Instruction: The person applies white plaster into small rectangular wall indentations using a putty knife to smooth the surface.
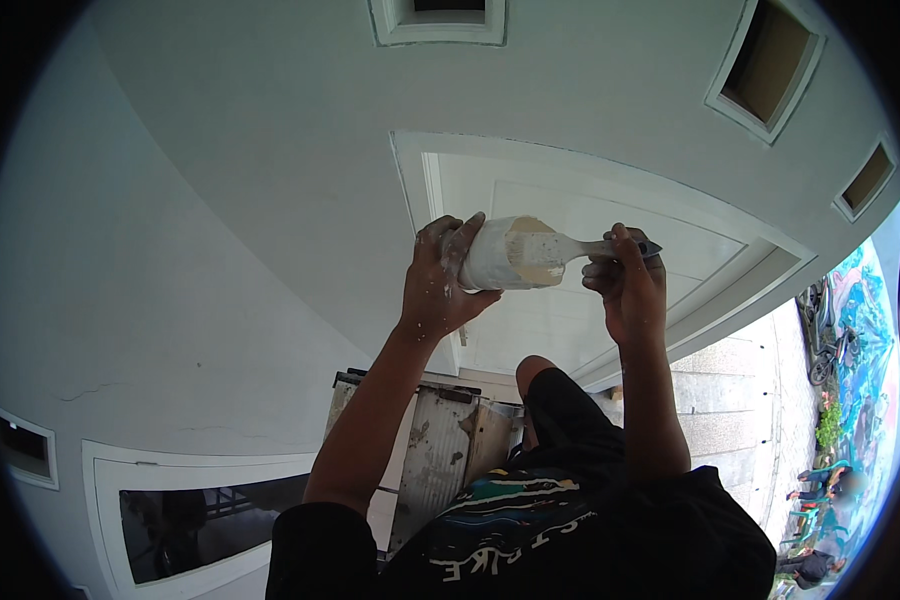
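In front of the white door, my left hand [438,272] is wrapped round a white paint-smeared cup [487,258] tipped on its side, its mouth facing right. A paintbrush [592,249] reaches into that mouth, its broad head lying against the pale, paint-coated inside. My right hand [627,280] grips the brush by its handle, thumb and fingers closed near the dark end. Pale paint marks show on both hands. How much paint the cup contains cannot be made out.
Below the hands stands a worn, paint-stained wooden platform [432,450]. The white door [570,205] is set in a grey wall [270,150] with small framed openings [767,70]. A low window [210,525] is at lower left. Far right are a motorcycle [823,345], a mural and people.
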The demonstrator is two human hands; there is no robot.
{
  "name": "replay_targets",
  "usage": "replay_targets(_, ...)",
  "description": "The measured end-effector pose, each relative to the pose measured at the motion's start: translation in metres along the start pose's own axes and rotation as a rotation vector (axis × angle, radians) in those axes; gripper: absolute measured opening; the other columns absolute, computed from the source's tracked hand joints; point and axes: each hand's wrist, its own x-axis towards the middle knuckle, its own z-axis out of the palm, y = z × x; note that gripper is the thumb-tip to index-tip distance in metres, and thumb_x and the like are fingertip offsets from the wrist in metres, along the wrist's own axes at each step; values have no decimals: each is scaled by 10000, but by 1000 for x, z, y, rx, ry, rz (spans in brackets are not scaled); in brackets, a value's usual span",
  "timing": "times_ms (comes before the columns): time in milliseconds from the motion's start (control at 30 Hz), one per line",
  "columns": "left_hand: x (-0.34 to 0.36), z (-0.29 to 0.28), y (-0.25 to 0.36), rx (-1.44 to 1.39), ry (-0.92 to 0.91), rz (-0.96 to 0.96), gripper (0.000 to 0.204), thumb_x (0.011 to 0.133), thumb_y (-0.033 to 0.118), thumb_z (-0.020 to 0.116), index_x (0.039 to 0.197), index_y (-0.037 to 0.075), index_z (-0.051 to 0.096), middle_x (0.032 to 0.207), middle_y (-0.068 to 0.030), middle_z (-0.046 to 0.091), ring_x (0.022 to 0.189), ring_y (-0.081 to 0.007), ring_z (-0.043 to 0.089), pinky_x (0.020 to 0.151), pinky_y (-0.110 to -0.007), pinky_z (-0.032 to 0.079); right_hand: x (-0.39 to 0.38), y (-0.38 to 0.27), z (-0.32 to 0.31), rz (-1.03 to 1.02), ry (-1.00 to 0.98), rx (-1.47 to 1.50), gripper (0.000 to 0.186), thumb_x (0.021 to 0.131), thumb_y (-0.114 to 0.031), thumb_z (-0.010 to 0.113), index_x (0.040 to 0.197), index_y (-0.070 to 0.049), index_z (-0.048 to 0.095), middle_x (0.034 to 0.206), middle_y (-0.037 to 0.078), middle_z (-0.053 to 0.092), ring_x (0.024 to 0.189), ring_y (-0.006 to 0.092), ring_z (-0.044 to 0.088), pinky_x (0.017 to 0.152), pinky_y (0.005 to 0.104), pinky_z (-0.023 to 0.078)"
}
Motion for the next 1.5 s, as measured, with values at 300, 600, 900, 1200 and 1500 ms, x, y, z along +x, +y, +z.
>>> replay_targets(300, -2, -1, -2, -15, 21, -14, 1080, 535, 228, 993, 1490, 114, 500, 1346, -143, 473, 1239, -336, 567, 1002, -472, 592, 9, 7, -23, 44, 35, 164, 253, 1022, -247, 687, 1129, -33, 605, 860, 86, 677, 672, 188, 710, 613, 307, 615)
replay_targets(600, -3, 1, -2, -86, 55, -35, 1095, 589, 308, 1000, 1503, 85, 440, 1349, -160, 478, 1239, -337, 585, 1005, -468, 592, 5, -8, -15, -15, -36, 44, 337, 1029, -269, 688, 1186, 11, 586, 989, 143, 694, 809, 251, 763, 686, 337, 663)
replay_targets(900, 0, 1, -2, -253, 95, -70, 1060, 642, 375, 998, 1478, 60, 427, 1335, -168, 533, 1246, -343, 598, 1031, -484, 559, 18, -37, -13, -20, -270, -22, 241, 1055, -191, 594, 1202, -1, 570, 1113, 182, 695, 1022, 316, 756, 893, 393, 661)
replay_targets(1200, -9, -10, -23, -203, 184, -214, 1061, 630, 403, 990, 1444, -24, 459, 1327, -222, 561, 1213, -399, 599, 1014, -504, 547, 66, -51, 12, -67, -558, -89, 201, 1005, -64, 646, 1173, 9, 562, 1221, 203, 636, 1158, 306, 683, 1015, 502, 608)
replay_targets(1500, -5, -10, -29, -207, 202, -395, 1070, 599, 370, 992, 1448, -17, 469, 1290, -221, 564, 1203, -418, 578, 1029, -535, 507, 116, -115, 94, -190, -850, -611, 272, 920, 75, 687, 1163, -18, 606, 1194, 188, 653, 1137, 271, 688, 968, 419, 612)
